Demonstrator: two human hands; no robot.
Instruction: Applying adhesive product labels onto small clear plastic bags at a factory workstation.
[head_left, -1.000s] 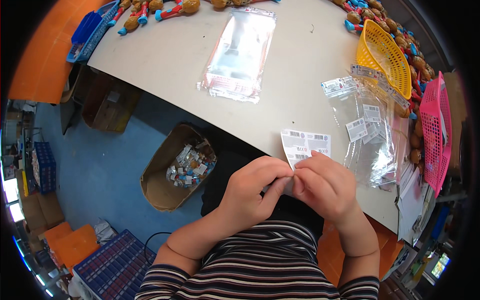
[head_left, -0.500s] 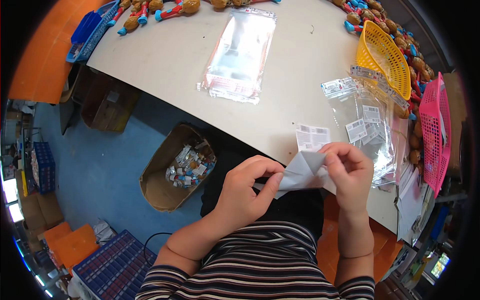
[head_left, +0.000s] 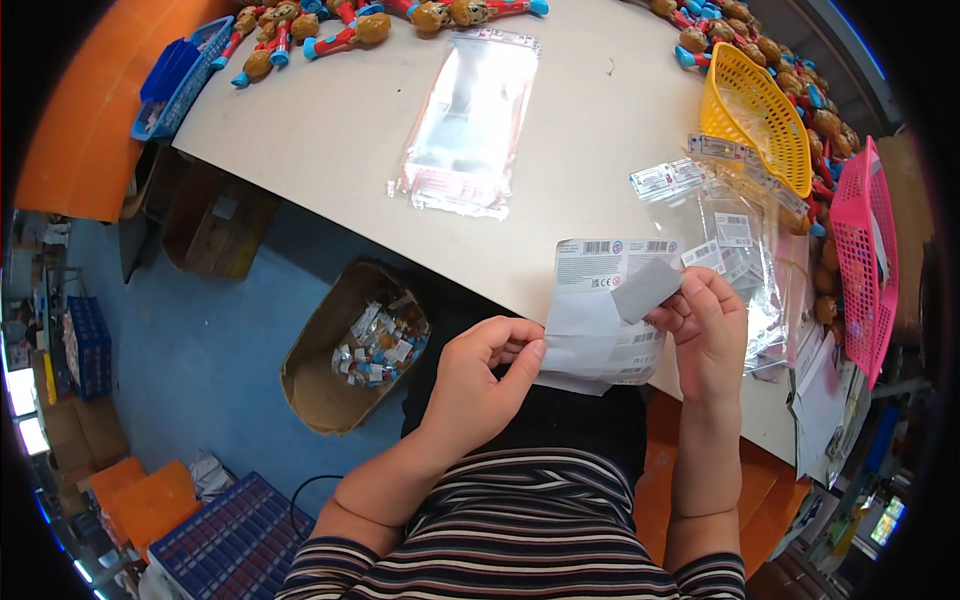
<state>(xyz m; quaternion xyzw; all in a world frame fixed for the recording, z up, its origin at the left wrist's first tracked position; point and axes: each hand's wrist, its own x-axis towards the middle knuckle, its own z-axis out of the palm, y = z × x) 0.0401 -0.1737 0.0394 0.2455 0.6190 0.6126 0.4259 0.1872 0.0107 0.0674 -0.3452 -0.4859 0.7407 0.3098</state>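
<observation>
Pinching sheet (head_left: pixel 585 320), left hand (head_left: pixel 485 375); grey piece (head_left: pixel 643 291), right hand (head_left: pixel 708 328).

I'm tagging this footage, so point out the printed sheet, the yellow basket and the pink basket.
Printed sheet (head_left: pixel 585 270): head view, on its upper left printed part.
Yellow basket (head_left: pixel 778 112): head view, on its slotted wall.
Pink basket (head_left: pixel 866 292): head view, on its perforated side.

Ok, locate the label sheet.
In the head view, the label sheet is right of centre, between the left hand and right hand, over the near edge of the table, left of the clear bags.
</observation>
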